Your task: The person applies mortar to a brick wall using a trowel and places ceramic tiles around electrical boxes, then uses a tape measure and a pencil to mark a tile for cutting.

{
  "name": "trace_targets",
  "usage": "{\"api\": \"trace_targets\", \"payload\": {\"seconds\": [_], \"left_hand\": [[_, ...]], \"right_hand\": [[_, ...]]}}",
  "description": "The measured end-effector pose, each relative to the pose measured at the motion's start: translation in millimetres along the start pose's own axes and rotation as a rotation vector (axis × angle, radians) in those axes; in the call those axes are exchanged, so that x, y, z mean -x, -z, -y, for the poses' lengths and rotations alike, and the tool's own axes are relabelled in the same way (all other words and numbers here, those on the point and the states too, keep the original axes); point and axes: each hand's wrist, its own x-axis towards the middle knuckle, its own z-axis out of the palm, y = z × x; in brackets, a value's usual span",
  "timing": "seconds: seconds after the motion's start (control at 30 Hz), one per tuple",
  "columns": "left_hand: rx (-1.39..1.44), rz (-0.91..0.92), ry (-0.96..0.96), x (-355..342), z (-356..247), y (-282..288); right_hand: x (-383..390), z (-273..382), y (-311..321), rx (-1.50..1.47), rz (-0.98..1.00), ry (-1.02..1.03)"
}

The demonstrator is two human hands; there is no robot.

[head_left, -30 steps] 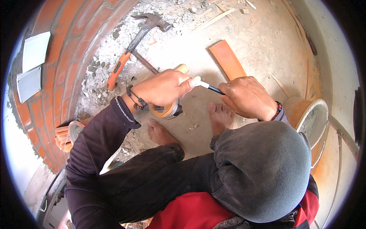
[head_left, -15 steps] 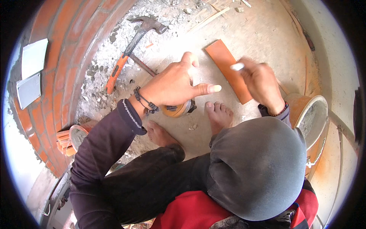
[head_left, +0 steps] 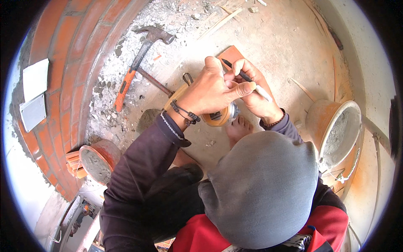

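A slim black-and-white pen slants between my hands, its dark end up and to the left. Its shaft is held in the bent fingers of my right hand. My left hand is closed, its thumb stretched across against the pen; what its curled fingers hold, if anything, is hidden. Behind both hands lies an orange-brown tile, only its far end showing. Under my left hand and wrist rests a yellow power tool, partly covered, which looks like an angle grinder.
A claw hammer with an orange and black handle lies on rubble at the left, by a reddish rod. Buckets of grey mix stand left and right. A brick wall rises at the left. Wood strips lie beyond.
My right hand has come left and in to meet my left hand, bringing the pen over the tile. My left hand has shifted slightly right, and the view has shifted too.
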Motion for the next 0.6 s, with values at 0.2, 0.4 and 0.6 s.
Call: {"api": "trace_targets", "payload": {"seconds": [0.2,0.4,0.6], "left_hand": [[0.136,0.139,0.075,2,29,7],[0.041,0.12,0.121,-14,61,18],[0.01,0.212,0.297,-33,73,18]], "right_hand": [[-11,-7,41,0.01,-0.152,0.069],[-55,-12,48,0.675,-0.496,0.173],[-65,-29,48,0.853,-0.623,0.266]]}}
